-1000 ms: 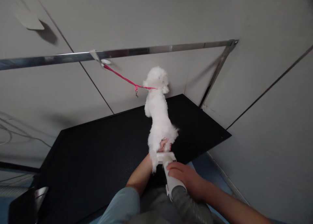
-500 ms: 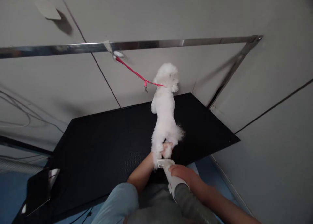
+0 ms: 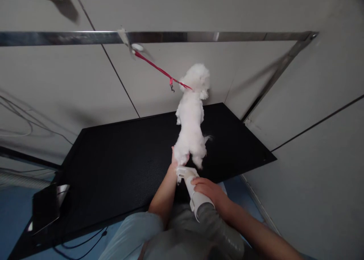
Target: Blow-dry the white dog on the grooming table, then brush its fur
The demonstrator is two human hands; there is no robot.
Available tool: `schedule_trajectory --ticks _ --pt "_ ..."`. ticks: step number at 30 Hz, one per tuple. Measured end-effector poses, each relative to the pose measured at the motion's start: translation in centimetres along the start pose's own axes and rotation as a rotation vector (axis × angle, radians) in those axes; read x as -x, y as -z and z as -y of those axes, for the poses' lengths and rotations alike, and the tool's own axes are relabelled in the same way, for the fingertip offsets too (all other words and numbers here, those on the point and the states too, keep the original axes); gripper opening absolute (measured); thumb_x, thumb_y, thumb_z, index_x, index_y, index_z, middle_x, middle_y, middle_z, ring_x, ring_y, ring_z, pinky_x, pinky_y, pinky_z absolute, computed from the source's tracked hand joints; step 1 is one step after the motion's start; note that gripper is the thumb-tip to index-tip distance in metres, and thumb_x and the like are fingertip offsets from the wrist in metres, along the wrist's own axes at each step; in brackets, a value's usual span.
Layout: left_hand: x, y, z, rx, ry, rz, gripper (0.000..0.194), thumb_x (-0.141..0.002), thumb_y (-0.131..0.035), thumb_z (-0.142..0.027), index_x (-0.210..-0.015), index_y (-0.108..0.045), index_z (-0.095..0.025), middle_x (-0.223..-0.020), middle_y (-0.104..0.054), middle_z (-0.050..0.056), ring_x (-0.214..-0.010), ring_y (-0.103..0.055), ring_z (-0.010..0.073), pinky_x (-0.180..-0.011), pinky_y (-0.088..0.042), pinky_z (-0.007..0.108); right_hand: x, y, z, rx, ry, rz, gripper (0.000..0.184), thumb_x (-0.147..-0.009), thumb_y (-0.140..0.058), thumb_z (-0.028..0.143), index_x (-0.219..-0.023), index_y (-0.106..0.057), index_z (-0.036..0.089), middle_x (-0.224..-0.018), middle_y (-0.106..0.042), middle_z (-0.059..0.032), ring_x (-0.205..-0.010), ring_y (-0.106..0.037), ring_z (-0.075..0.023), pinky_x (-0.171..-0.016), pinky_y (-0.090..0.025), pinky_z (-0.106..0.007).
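Observation:
A white fluffy dog (image 3: 190, 119) stands on a black-topped table (image 3: 122, 165), its rear towards me. Around its left hind leg my left hand (image 3: 173, 162) is closed, partly hidden by the fur. My right hand (image 3: 209, 189) grips a white vacuum grooming nozzle (image 3: 196, 199) joined to a thick grey hose (image 3: 217, 227). The nozzle's flat head is at the lower part of that same hind leg; whether it touches the fur I cannot tell. A red leash (image 3: 159, 68) runs from the dog's neck up to a metal bar (image 3: 170, 36).
The bar's slanted post (image 3: 278, 76) stands at the table's far right, against grey wall panels (image 3: 313, 112). A dark tablet-like device (image 3: 45, 209) sits at the left edge. Cables (image 3: 91, 237) hang below the near edge.
My left hand has shifted left, from between the hind legs to the dog's left hind leg. The nozzle in my right hand has moved slightly left and up. The dog's tail hair has swung lower.

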State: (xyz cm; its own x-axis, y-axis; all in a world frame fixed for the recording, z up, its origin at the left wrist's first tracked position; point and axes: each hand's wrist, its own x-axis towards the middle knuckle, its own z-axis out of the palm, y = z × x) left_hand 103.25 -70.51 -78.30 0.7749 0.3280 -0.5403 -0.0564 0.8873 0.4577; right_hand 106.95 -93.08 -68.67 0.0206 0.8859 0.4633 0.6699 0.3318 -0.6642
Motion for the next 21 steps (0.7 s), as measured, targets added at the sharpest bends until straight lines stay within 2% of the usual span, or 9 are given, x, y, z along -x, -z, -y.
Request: schedule_trajectory --ticks 2,4,8,14,18,21 --pt "-0.3 0.8 -0.3 0.035 0.012 -0.018 0.047 -0.105 -0.033 -0.036 -0.064 -0.049 -0.017 -0.046 -0.036 -0.004 -0.037 -0.03 0.0044 -0.038 -0.022 0.016 -0.4 -0.5 -0.2 0.013 -0.005 0.004 0.014 -0.096 -0.054 0.028 -0.101 -0.065 0.02 -0.118 -0.07 -0.0105 -0.111 -0.068 -0.0218 -0.096 -0.057 -0.031" --pt "-0.6 1.5 -0.1 0.053 0.054 -0.017 0.043 -0.104 -0.037 -0.033 -0.067 -0.049 -0.017 -0.046 -0.036 -0.005 -0.036 -0.026 0.0039 -0.037 -0.021 0.016 -0.5 -0.8 -0.5 0.004 -0.018 -0.004 0.014 -0.095 -0.055 0.026 -0.101 -0.065 0.02 -0.117 -0.07 -0.0102 -0.11 -0.068 -0.0212 -0.095 -0.058 -0.03" --pt "-0.8 2.1 1.5 0.078 0.14 0.013 0.041 -0.101 -0.045 -0.034 -0.064 -0.047 -0.017 -0.049 -0.038 -0.005 -0.04 -0.035 0.0055 -0.043 -0.032 0.017 -0.1 -1.0 -0.9 0.024 -0.022 0.01 0.015 -0.095 -0.054 0.023 -0.103 -0.066 0.021 -0.119 -0.07 -0.0094 -0.112 -0.067 -0.0202 -0.096 -0.058 -0.031" --pt "-0.5 2.3 3.1 0.15 0.196 0.044 0.043 -0.103 -0.037 -0.033 -0.065 -0.047 -0.017 -0.056 -0.045 -0.001 -0.05 -0.047 0.0089 -0.051 -0.039 0.019 1.2 -1.1 -0.7 0.012 -0.073 0.057 0.014 -0.093 -0.056 0.024 -0.102 -0.067 0.02 -0.118 -0.071 -0.008 -0.11 -0.069 -0.0224 -0.097 -0.058 -0.031" --pt "-0.6 2.5 3.3 0.193 0.227 0.049 0.033 -0.096 -0.048 -0.028 -0.065 -0.046 -0.018 -0.057 -0.043 -0.001 -0.046 -0.042 0.0094 -0.046 -0.034 0.02 2.0 -1.3 -1.0 0.003 -0.009 0.072 0.013 -0.089 -0.062 0.018 -0.101 -0.067 0.019 -0.116 -0.072 -0.0102 -0.108 -0.07 -0.0225 -0.093 -0.06 -0.032" --pt "-0.7 2.6 3.1 0.253 0.199 0.048 0.028 -0.093 -0.052 -0.026 -0.067 -0.047 -0.017 -0.057 -0.041 -0.002 -0.044 -0.038 0.0076 -0.042 -0.032 0.018 2.6 -1.0 -1.3 0.032 0.008 0.081 0.015 -0.09 -0.061 0.018 -0.103 -0.067 0.02 -0.12 -0.071 -0.0114 -0.113 -0.068 -0.0232 -0.096 -0.058 -0.036"
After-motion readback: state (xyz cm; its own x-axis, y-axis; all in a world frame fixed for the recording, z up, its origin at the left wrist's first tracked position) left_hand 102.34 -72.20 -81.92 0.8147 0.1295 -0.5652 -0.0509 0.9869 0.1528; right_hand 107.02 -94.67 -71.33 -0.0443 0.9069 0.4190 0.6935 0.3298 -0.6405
